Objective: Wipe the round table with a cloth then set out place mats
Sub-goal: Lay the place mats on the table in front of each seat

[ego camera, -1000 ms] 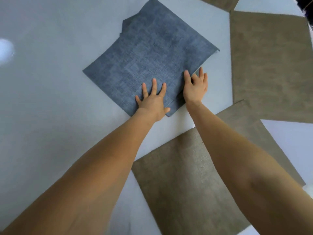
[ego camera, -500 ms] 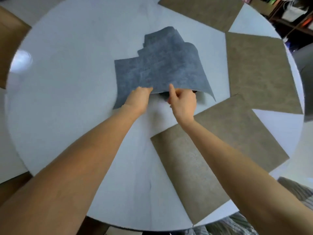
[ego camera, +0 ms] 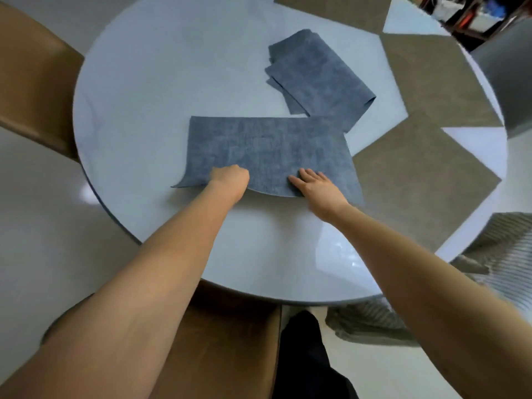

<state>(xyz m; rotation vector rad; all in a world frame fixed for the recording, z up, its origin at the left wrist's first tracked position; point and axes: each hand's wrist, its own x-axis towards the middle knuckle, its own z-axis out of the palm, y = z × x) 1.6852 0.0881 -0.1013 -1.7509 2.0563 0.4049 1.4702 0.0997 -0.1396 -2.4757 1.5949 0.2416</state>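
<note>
1. Head view: we see a round pale surface (ego camera: 161, 82) with a blue place mat (ego camera: 267, 148) lying near its middle, slightly toward six o'clock.
2. Our left hand (ego camera: 230, 178) is curled and pinches the mat's near edge, which lifts in a shallow arc off the surface.
3. Our right hand (ego camera: 315, 184) lies with fingers spread flat on the mat's near right part, pressing it down.
4. A folded pile of blue mats (ego camera: 316, 79) sits at about one o'clock, its corner touching or overlapping the mat we hold; we cannot tell which.
5. Three brown mats (ego camera: 423, 180) lie along the rim from twelve to four o'clock.
6. We judge the risk is a crooked or creased placement: pulling with the left hand while the right pins the mat could buckle it.
7. Dragging toward six o'clock might also catch the pile and pull it askew, or nudge the nearest brown mat just beside our right hand.
</note>
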